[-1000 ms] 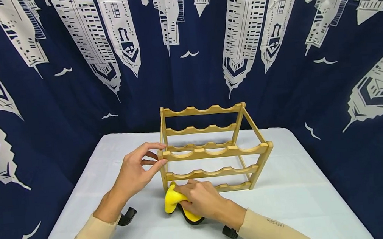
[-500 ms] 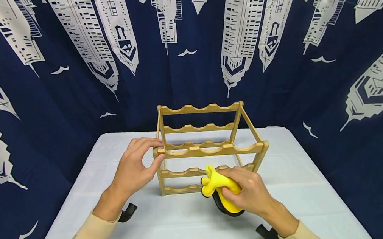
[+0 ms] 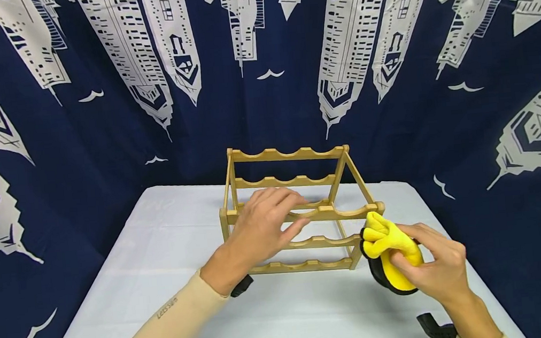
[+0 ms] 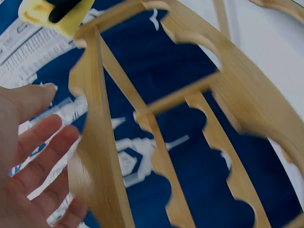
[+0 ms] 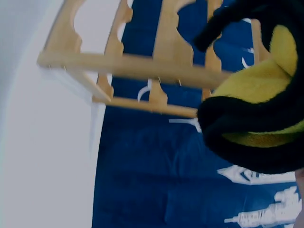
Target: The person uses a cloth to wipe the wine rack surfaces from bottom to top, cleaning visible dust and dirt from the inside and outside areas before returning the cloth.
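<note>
A pale wooden wine rack with scalloped rails stands on the table. My right hand grips a bunched yellow cloth with black edging, just off the rack's front right corner. In the right wrist view the folded cloth overlaps the end of the rack. My left hand hovers at the front top rail, left of its middle, holding nothing. The left wrist view shows that hand's fingers spread and relaxed beside a rail, with the yellow cloth at the upper left.
White cloth covers the table, and a navy curtain printed with white buildings hangs close behind the rack. Black camera mounts sit at both wrists.
My right hand has carried the yellow cloth rightward along the rack's front, from its lower left to past its right corner. My left hand has left the left corner post and moved right.
</note>
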`<state>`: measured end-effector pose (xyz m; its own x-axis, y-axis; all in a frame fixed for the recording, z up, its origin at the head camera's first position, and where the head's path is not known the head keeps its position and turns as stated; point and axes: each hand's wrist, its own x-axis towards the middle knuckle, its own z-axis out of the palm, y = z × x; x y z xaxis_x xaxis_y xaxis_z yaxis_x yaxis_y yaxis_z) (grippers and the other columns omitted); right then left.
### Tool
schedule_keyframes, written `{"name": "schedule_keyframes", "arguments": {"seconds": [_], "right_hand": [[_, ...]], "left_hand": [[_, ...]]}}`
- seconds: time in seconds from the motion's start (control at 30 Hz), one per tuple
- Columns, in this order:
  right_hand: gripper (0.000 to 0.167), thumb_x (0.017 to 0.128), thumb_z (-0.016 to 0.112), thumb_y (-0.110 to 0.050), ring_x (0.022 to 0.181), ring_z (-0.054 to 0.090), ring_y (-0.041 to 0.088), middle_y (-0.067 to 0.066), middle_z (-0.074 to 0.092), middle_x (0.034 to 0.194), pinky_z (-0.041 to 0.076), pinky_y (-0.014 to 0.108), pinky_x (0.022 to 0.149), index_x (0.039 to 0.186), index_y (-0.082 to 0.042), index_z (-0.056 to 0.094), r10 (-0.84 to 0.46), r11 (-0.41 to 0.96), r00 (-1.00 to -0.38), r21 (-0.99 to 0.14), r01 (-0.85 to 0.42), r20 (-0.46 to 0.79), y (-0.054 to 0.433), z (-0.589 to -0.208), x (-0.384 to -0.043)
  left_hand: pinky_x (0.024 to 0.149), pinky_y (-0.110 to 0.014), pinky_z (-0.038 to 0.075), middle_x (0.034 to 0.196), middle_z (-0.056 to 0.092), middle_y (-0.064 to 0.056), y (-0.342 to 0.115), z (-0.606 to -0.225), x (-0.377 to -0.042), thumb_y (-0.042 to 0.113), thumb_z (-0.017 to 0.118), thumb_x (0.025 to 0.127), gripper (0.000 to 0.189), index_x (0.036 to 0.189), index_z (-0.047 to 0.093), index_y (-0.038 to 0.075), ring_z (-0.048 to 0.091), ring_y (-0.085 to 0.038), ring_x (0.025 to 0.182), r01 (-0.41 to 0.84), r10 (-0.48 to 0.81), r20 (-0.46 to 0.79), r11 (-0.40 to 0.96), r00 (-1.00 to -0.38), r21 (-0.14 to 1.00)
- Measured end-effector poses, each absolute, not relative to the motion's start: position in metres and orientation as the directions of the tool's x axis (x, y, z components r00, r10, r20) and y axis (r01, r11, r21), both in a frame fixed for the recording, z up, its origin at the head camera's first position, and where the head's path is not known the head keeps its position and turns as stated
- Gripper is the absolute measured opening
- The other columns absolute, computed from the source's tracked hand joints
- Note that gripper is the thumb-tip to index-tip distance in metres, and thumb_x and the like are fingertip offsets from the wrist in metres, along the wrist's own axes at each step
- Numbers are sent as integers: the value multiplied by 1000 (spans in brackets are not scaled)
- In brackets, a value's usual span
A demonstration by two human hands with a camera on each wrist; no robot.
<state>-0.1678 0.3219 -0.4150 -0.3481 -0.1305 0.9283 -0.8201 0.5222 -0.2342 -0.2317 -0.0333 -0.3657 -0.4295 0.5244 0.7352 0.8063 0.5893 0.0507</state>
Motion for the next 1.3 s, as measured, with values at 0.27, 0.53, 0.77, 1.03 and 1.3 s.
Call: {"name": "schedule_keyframes", "arguments": {"seconds": [0.27,0.53,0.77,1.03,1.3], "right_hand": [[36,73,80,-1,94,64,-13,-4,85,100,53,4,90,103,20,80,116,653,-339,-328,-682,934,342,-413,-165],[35,77,85,-1,92,65,-16,-27,80,113,51,6,86,107,17,83,236,666,-350,-413,-621,907,342,-427,-172],[36,78,87,8,101,69,-18,-24,79,119,51,5,88,113,13,84,230,667,-421,-457,-589,877,331,-436,-178],[46,78,89,11,111,69,-15,30,85,112,51,5,93,124,8,84,84,647,-472,-408,-644,878,306,-438,-188],[46,83,100,7,110,66,-16,24,87,115,51,-1,91,126,5,85,92,709,-539,-435,-555,837,279,-437,-194]], "left_hand": [[85,-33,69,112,87,4,8,-362,-247,27,88,107,21,125,86,16,84,-14,96,834,628,618,546,-472,82],[82,-26,71,107,85,2,5,-367,-262,18,87,107,12,118,88,13,83,-14,98,852,621,655,520,-430,67],[80,-26,69,108,86,-1,-13,-368,-279,12,88,105,11,116,87,11,81,-15,92,874,608,666,464,-432,143],[82,-27,69,111,87,-2,-28,-362,-288,11,87,105,14,119,87,9,83,-15,94,884,640,628,428,-443,188],[85,-26,69,111,88,-1,-34,-361,-290,12,87,105,14,118,88,9,83,-15,97,882,645,608,409,-462,236]]}}
